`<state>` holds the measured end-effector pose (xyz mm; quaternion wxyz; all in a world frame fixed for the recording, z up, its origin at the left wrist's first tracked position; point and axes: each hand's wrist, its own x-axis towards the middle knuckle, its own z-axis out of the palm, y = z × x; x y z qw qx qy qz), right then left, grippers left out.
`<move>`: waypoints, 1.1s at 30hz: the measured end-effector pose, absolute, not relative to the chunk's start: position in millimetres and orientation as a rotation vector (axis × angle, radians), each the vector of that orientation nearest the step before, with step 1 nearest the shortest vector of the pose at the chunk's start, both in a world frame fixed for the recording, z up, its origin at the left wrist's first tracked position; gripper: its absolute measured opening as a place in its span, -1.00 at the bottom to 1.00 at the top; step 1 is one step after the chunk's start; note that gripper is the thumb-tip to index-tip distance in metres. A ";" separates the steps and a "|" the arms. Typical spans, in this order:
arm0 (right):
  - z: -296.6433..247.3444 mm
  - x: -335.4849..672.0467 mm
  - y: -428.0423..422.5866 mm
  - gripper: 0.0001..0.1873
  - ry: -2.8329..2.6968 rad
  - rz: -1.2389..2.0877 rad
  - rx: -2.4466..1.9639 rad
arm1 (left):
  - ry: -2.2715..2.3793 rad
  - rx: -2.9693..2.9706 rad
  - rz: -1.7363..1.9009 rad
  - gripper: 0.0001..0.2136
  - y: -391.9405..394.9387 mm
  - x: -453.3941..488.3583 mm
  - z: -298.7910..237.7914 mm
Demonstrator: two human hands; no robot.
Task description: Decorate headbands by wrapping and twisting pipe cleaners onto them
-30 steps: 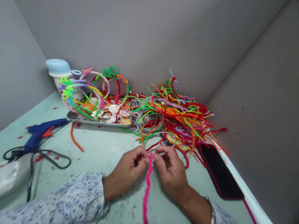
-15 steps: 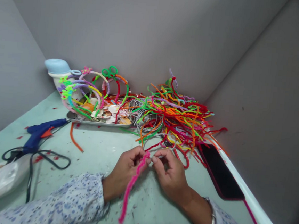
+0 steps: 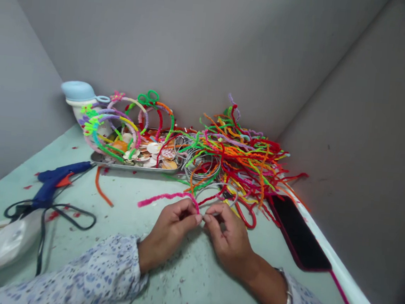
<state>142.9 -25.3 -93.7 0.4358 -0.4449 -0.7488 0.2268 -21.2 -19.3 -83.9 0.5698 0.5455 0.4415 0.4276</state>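
My left hand (image 3: pixel 170 229) and my right hand (image 3: pixel 228 237) meet fingertip to fingertip over the pale green table (image 3: pixel 127 202). Both pinch a pink pipe cleaner (image 3: pixel 165 197), whose free end sticks out to the left above my left hand. Between the fingers also shows a thin metal ring (image 3: pixel 220 191), which my right hand seems to pinch; the exact hold is hidden. Just beyond my hands lies a big heap of coloured pipe cleaners (image 3: pixel 244 155).
A metal tray (image 3: pixel 133 165) with finished pipe-cleaner hoops and shells stands at the back, beside a white jar with a blue lid (image 3: pixel 78 94). A blue glue gun (image 3: pixel 56 182) with black cord lies left. A dark phone (image 3: pixel 296 231) lies right. Grey walls close in.
The pink pipe cleaner's free end swung from hanging toward me, round to the left, and now points out left above my left hand. My hands stayed nearly in place.
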 end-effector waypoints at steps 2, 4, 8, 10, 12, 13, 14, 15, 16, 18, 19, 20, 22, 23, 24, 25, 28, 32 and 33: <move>-94.0 142.7 -25.0 -0.95 -1.859 0.566 -1.108 | 1.053 1.293 1.003 -0.88 -19.4 -21.2 -83.1; -94.2 142.5 -24.6 -0.95 -1.844 0.571 -1.118 | 1.077 1.336 1.001 -0.88 -20.1 -21.0 -81.1; -94.1 142.0 -23.6 -0.95 -1.821 0.574 -1.139 | 1.134 1.452 0.985 -0.80 -21.7 -21.5 -78.1; -93.7 141.8 -23.6 -0.95 -1.820 0.572 -1.140 | 1.151 1.470 0.974 -0.79 -21.5 -22.1 -79.2; -93.3 141.9 -24.1 -0.95 -1.828 0.558 -1.133 | 1.144 1.460 0.971 -0.79 -20.7 -22.6 -81.4; -93.1 142.0 -24.4 -0.95 -1.837 0.543 -1.127 | 1.137 1.449 0.979 -0.80 -20.2 -22.7 -82.4; -92.9 142.1 -24.7 -0.95 -1.845 0.523 -1.118 | 1.126 1.436 0.984 -0.80 -19.8 -22.8 -83.1; -92.6 142.2 -24.9 -0.95 -1.856 0.506 -1.108 | 1.114 1.418 0.989 -0.80 -19.4 -22.9 -83.4; -92.4 142.3 -24.9 -0.95 -1.866 0.492 -1.095 | 1.103 1.396 0.994 -0.80 -19.1 -22.9 -83.4; -91.8 142.4 -24.7 -0.94 -1.890 0.476 -1.071 | 1.082 1.348 0.998 -0.80 -18.7 -23.1 -82.4; -91.5 142.4 -24.6 -0.93 -1.903 0.470 -1.060 | 1.071 1.327 0.997 -0.80 -18.5 -23.1 -81.6; -91.3 142.5 -24.5 -0.93 -1.915 0.463 -1.049 | 1.059 1.306 0.994 -0.80 -18.4 -23.2 -80.8; -90.8 142.6 -24.5 -0.92 -1.939 0.453 -1.031 | 1.038 1.263 0.988 -0.80 -18.1 -23.2 -79.4; -90.6 142.8 -24.6 -0.92 -1.949 0.451 -1.020 | 1.028 1.244 0.984 -0.80 -18.0 -23.2 -79.0; -90.4 142.9 -24.7 -0.92 -1.957 0.450 -1.012 | 1.020 1.229 0.979 -0.80 -18.0 -23.1 -78.7; -90.2 143.0 -24.9 -0.92 -1.962 0.452 -1.005 | 1.015 1.223 0.972 -0.81 -17.9 -23.1 -78.5; -90.4 143.1 -24.9 -0.93 -1.941 0.472 -1.019 | 1.020 1.266 0.974 -0.81 -18.1 -22.9 -78.2; -91.9 143.1 -24.0 -0.94 -1.860 0.519 -1.077 | 1.047 1.362 1.010 -0.79 -18.4 -22.1 -76.0; -92.3 143.1 -23.8 -0.94 -1.850 0.520 -1.084 | 1.053 1.373 1.009 -0.77 -18.3 -21.7 -75.4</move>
